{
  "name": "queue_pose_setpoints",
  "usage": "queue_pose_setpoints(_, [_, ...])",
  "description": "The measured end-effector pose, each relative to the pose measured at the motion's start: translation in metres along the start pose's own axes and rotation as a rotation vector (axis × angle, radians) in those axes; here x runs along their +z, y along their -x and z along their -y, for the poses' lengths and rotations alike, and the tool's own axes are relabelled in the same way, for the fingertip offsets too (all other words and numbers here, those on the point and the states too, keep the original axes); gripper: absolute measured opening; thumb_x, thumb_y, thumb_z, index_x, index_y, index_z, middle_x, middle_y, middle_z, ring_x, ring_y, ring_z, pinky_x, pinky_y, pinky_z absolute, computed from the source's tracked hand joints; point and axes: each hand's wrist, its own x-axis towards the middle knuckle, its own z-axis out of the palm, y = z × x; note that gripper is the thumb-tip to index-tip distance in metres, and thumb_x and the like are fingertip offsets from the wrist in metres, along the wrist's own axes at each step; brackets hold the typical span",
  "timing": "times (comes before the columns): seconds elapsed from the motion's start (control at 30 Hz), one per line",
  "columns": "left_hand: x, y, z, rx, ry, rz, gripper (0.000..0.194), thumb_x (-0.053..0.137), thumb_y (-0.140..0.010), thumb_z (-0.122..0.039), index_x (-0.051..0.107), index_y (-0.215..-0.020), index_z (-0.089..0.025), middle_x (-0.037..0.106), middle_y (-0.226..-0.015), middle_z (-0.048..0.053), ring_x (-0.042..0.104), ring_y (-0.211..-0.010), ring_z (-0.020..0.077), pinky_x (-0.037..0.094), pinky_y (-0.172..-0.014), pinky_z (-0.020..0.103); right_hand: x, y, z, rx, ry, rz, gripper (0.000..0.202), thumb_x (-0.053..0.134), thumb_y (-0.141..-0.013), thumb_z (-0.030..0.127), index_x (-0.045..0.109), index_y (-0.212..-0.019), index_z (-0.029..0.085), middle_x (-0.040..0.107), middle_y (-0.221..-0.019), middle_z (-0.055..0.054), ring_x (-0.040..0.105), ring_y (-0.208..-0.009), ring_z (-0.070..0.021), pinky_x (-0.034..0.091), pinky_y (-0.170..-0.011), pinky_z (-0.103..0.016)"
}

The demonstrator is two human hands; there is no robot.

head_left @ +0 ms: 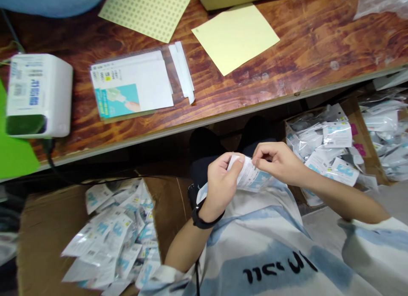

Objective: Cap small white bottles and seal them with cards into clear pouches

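Note:
A white and light-blue printed card packet [251, 177] is held over my lap, below the table's front edge. My left hand [223, 179], with a black watch on its wrist, is closed on the packet's left end, thumb pressed on top. At the packet's upper edge my right hand [276, 162] is closed in a pinch, thumb against the bent fingers. Whether the right fingertips grip the packet's edge or some small piece there is too small to make out.
An open carton [41, 228] at lower left holds many bagged packets [117, 236]. More packets [338, 134] fill a box on the right. On the wooden table [302, 53] lie a yellow sheet [236, 36], a dotted sticker sheet [146, 11], bagged cards [153, 83] and a white device [38, 92].

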Motion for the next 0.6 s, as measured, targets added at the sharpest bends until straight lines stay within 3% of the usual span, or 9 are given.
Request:
queue_pose_setpoints(0.4, [0.0027,0.0014,0.0060,0.022,-0.001,0.009,0.016,0.065,-0.082,-0.031,0.068,-0.077,-0.016,0.068,-0.075,0.002,0.058,-0.069,0.0132,0.045,-0.065,0.024,-0.0059,-0.0026,-0.0002,0.039,-0.030,0.102,0.019,0.067,-0.074,0.033,0.062,-0.066,0.016,0.061,-0.066,-0.001,0.054,-0.063,-0.0131,0.042,-0.057,-0.025])
queue_pose_setpoints(0.6, [-0.0003,0.0018,-0.0035,-0.030,0.061,0.069,0.016,0.069,-0.079,-0.032,0.073,-0.077,-0.016,0.071,-0.075,0.003,0.060,-0.066,0.0137,0.047,-0.062,0.024,-0.0095,-0.0038,0.0016,0.036,-0.060,0.145,0.018,0.066,-0.076,0.031,0.062,-0.066,0.016,0.058,-0.063,0.001,0.050,-0.061,-0.0113,0.039,-0.055,-0.024])
